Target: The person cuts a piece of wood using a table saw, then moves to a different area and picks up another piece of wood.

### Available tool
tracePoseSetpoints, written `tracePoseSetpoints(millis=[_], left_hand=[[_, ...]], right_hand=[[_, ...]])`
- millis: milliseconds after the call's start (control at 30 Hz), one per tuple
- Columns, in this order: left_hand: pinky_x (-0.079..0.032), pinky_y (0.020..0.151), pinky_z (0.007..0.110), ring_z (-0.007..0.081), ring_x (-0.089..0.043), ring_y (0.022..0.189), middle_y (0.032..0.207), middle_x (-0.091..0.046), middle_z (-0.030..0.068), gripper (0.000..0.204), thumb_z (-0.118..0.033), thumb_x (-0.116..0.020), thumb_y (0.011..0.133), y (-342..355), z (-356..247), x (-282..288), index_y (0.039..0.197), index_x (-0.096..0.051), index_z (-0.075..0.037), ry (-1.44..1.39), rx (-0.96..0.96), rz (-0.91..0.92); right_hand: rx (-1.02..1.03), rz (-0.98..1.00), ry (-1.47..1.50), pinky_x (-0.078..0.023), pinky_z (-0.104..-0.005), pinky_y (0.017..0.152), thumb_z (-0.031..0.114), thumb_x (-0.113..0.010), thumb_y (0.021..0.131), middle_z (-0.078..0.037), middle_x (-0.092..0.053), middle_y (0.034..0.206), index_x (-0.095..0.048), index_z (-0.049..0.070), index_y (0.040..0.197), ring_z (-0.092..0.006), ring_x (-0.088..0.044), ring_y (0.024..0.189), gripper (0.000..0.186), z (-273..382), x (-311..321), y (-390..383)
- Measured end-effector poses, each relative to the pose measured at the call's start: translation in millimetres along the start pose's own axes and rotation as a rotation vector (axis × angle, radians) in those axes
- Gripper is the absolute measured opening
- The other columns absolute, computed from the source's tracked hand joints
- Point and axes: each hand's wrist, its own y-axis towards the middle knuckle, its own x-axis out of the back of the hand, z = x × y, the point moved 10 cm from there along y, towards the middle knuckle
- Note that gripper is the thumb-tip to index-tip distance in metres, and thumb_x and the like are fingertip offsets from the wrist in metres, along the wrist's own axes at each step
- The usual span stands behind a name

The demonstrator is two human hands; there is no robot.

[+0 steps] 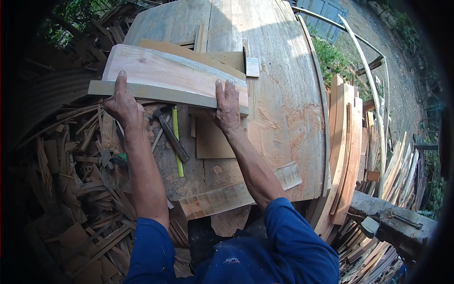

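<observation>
Clasping a pale board [165,69] and the grey strip [175,96] along its near side with the left hand [124,105] at one end, and laying extended fingers of the right hand [229,106] over the other, probably to steady both from well-spaced points; cannot tell whether grasped from beneath on the right. Extends broad face up over the wooden worktop [288,102], just beyond a hammer [173,137] and yellow stick [175,118], running lengthwise left to right, with the left end angled farther from the body.
</observation>
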Motion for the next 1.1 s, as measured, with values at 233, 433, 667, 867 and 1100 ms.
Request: tracePoseSetpoints(millis=[233,433,667,867,1100], left_hand=[[-0.057,0.082,0.037,0.0238,-0.068,0.094,0.111,-0.067,0.0155,0.033,0.0,-0.071,0.084,-18.0,-13.0,5.6,0.114,-0.062,0.01,-0.026,0.03,0.023],[-0.057,0.083,0.038,0.0242,-0.067,0.094,0.111,-0.066,0.0155,0.034,0.0,-0.073,0.083,-6.6,-3.7,3.4,0.114,-0.062,0.01,-0.02,0.028,0.017],[-0.058,0.082,0.037,0.0242,-0.068,0.091,0.108,-0.067,0.0157,0.032,-0.001,-0.075,0.082,3.6,3.3,-15.3,0.109,-0.063,0.012,-0.001,0.002,0.014],[-0.058,0.081,0.038,0.0244,-0.068,0.089,0.107,-0.067,0.0171,0.031,-0.001,-0.076,0.08,13.9,11.2,-24.3,0.105,-0.063,0.014,-0.004,0.025,0.007],[-0.059,0.081,0.038,0.0243,-0.068,0.088,0.106,-0.067,0.0172,0.032,-0.001,-0.077,0.08,26.9,21.6,-38.4,0.103,-0.063,0.015,-0.002,0.011,0.008]], right_hand=[[0.021,0.006,-0.085,-0.027,-0.0598,0.113,0.035,-0.082,0.072,-0.032,-0.032,0.148,-0.028,0.004,0.151,-0.0501,-0.031,0.139,0.101,4.7,2.4,-14.7],[0.04,0.0,-0.103,-0.029,-0.0592,0.112,0.033,-0.082,0.07,-0.032,-0.035,0.146,-0.029,0.004,0.151,-0.0497,-0.033,0.137,0.101,1.8,-3.9,-7.4],[0.056,-0.055,-0.119,-0.03,-0.0587,0.112,0.035,-0.082,0.07,-0.033,-0.036,0.144,-0.03,0.003,0.15,-0.0496,-0.035,0.135,0.1,-6.8,-7.3,13.0],[0.019,-0.039,-0.017,-0.026,-0.0565,0.116,0.012,-0.076,0.07,-0.034,-0.035,0.145,-0.032,0.005,0.15,-0.0523,-0.032,0.138,0.092,-7.7,-8.3,26.8],[0.03,-0.048,-0.01,-0.026,-0.0565,0.115,0.015,-0.078,0.069,-0.035,-0.035,0.144,-0.032,0.005,0.15,-0.053,-0.032,0.137,0.094,-17.4,-13.0,44.9]])
